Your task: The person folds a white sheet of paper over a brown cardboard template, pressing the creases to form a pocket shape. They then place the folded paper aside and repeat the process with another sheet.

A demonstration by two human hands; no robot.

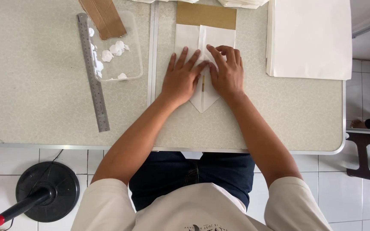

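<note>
A folded white paper piece (204, 36) lies on the speckled table (35, 85), its pointed end toward me, with a brown cardboard strip (205, 15) showing at its far end. My left hand (181, 78) lies flat on the paper's left side, fingers spread. My right hand (226, 72) presses the right side, its fingertips bent onto the centre fold. The two hands touch at the middle seam and hide most of the paper's lower half.
A steel ruler (93, 72) lies at the left beside a clear plastic tray (134, 47) holding white blobs and a brown cardboard strip (103, 17). A stack of white sheets (309, 38) sits at the right. A black fan base (48, 190) stands on the floor; someone's foot (358, 124) shows far right.
</note>
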